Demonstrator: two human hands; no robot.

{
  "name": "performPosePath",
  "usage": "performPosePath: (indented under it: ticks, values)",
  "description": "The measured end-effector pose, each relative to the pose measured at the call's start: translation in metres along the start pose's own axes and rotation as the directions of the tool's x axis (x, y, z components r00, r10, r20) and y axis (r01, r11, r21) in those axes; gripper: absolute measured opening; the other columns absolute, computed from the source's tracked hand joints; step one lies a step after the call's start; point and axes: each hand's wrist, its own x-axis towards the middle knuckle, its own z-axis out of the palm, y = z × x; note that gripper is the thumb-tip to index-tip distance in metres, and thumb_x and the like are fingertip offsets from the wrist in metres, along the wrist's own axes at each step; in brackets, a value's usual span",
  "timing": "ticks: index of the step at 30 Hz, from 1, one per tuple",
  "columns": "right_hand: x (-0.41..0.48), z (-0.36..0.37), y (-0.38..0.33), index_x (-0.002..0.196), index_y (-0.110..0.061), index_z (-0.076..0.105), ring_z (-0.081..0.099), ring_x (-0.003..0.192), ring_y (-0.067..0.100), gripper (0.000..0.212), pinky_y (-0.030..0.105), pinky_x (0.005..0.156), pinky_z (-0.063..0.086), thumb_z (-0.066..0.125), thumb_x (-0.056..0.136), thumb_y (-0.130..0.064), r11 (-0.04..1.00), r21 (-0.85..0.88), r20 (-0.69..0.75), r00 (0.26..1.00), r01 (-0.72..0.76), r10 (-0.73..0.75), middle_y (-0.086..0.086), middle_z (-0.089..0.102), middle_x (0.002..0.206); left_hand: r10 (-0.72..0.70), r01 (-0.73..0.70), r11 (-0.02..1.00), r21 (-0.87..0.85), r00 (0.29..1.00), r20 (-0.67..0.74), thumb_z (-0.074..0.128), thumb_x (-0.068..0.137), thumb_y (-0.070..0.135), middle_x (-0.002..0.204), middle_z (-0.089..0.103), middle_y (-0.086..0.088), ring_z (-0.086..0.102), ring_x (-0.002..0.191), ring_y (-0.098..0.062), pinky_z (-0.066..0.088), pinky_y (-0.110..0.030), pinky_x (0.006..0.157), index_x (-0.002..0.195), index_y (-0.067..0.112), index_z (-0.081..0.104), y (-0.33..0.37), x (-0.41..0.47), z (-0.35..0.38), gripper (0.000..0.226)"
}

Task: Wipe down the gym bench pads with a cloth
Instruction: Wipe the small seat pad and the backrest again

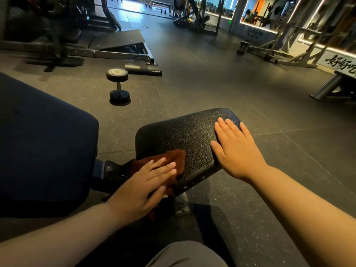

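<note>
A small black textured seat pad [181,137] sits in the middle of the head view. A brown cloth [173,158] lies on its near left corner and hangs over the edge. My left hand [142,189] presses flat on the cloth with straight fingers. My right hand [236,149] rests flat on the pad's right end, fingers straight and holding nothing. A large dark blue back pad [42,143] fills the left side, joined to the seat pad by a metal bracket [107,170].
A dumbbell [118,87] stands on end on the rubber floor beyond the pads. A dark roller [144,69] and a low machine frame [123,49] lie further back. Another bench's leg [329,87] is at the right. Racks line the far wall.
</note>
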Motion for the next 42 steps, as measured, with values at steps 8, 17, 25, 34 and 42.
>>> performPosePath:
  ticks: [8,17,25,34,42]
  values:
    - [0.003,0.005,-0.001,0.161,-0.017,0.012,-0.001,0.155,0.015,0.075,0.043,0.125,-0.005,0.006,0.095,-0.052,1.000,-0.009,-0.019,1.000,-0.020,0.020,-0.001,0.005,0.168,0.053,-0.055,0.998,0.037,0.996,0.066,0.043,0.104,0.029,0.161,0.025,0.017,0.005,0.152,-0.004,0.003,-0.028,0.124,0.153,0.026,0.035,0.012,0.022,0.003,0.050]
    - [0.003,0.005,-0.001,0.161,-0.017,0.011,-0.001,0.155,0.015,0.064,0.043,0.125,-0.007,0.013,0.105,-0.048,0.999,-0.018,-0.037,0.999,-0.035,0.035,-0.001,0.004,0.168,-0.005,0.001,0.998,0.058,0.998,0.063,0.042,0.105,0.028,0.162,0.020,0.017,-0.001,0.151,-0.001,-0.009,-0.018,0.119,0.155,0.028,0.031,0.034,0.049,0.006,0.051]
    - [0.003,0.006,-0.001,0.160,-0.017,0.015,0.004,0.155,0.015,0.073,0.042,0.126,0.000,0.008,0.096,-0.052,1.000,-0.006,-0.064,0.998,-0.025,0.025,-0.001,0.009,0.168,-0.213,0.209,0.976,0.061,0.975,0.064,0.029,0.107,0.038,0.163,0.003,0.025,-0.008,0.149,0.003,-0.001,-0.030,0.124,0.157,0.036,0.013,0.012,0.033,-0.004,0.053]
    - [0.000,0.013,0.001,0.158,-0.016,0.027,0.017,0.153,0.018,0.070,0.043,0.125,0.009,0.016,0.099,-0.052,1.000,-0.008,-0.141,0.990,-0.013,0.012,0.003,0.022,0.165,-0.038,0.017,0.976,0.217,0.995,0.096,0.023,0.106,0.044,0.166,-0.001,0.015,-0.011,0.151,-0.005,-0.005,-0.029,0.123,0.160,0.027,0.006,0.043,0.041,0.010,0.058]
    - [0.002,0.016,0.000,0.157,-0.016,0.030,0.019,0.153,0.018,0.068,0.042,0.124,0.009,0.018,0.099,-0.051,1.000,-0.023,-0.173,0.985,-0.012,0.008,0.001,0.025,0.164,-0.700,0.702,0.710,0.053,0.712,-0.058,0.021,0.105,0.039,0.168,0.005,0.004,0.001,0.154,-0.020,0.002,-0.046,0.124,0.159,0.020,0.012,-0.023,0.119,-0.010,0.058]
